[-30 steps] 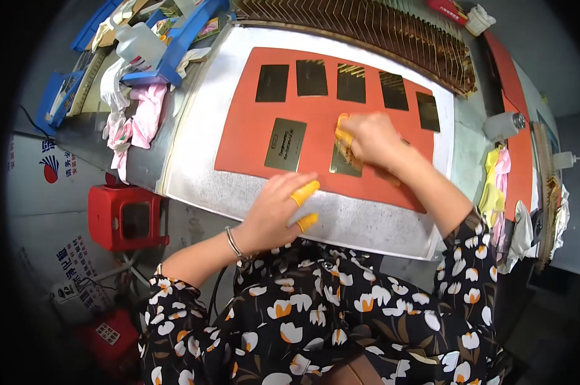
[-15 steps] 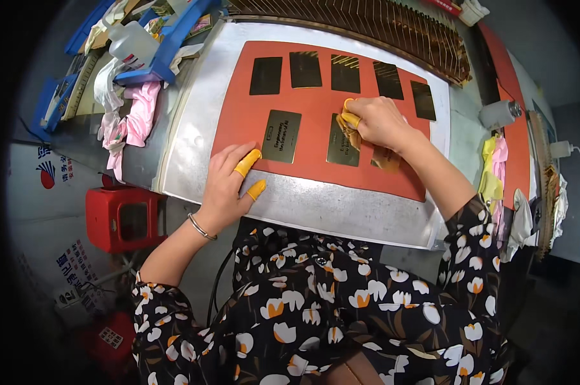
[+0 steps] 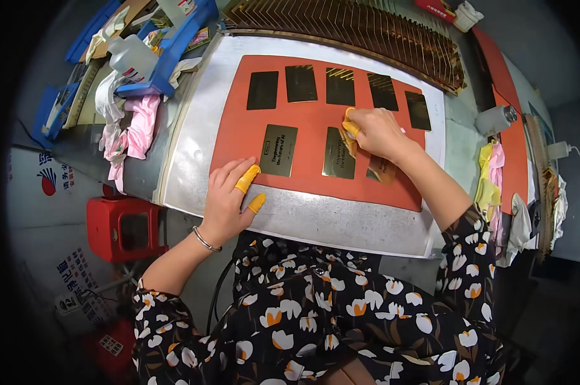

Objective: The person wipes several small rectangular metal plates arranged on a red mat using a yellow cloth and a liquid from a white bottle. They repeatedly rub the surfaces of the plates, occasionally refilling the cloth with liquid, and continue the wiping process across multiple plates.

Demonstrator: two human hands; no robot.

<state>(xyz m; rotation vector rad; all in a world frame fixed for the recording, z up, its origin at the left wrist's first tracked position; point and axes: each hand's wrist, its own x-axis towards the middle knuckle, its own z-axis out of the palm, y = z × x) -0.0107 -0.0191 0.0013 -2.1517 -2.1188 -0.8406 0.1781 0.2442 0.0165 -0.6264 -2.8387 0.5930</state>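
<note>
Dark metal plates lie in two rows on an orange-red mat (image 3: 312, 117). My left hand (image 3: 228, 196) rests with fingers apart at the mat's near-left edge, beside a lettered plate (image 3: 279, 151). Yellow finger cots cover its thumb and index finger. My right hand (image 3: 376, 133) is closed over the middle front plate (image 3: 335, 159), also with yellow cots. A thin golden-brown piece (image 3: 349, 144) shows below its fingertips; I cannot tell its kind. Beneath that hand and wrist, another front plate (image 3: 381, 168) is partly hidden. Several plates, including a dark one (image 3: 340, 86), form the far row.
A slotted rack (image 3: 341, 29) with thin upright dividers stands along the back. Blue trays (image 3: 197, 22) and a white squeeze bottle (image 3: 133, 58) are at left, with pink cloth (image 3: 141, 125) hanging below. A bottle (image 3: 495, 120) stands right; a red stool (image 3: 123, 228) is lower left.
The whole view has shifted, so the table sits slightly lower in the picture. Both hands keep nearly the same places over the mat and plates.
</note>
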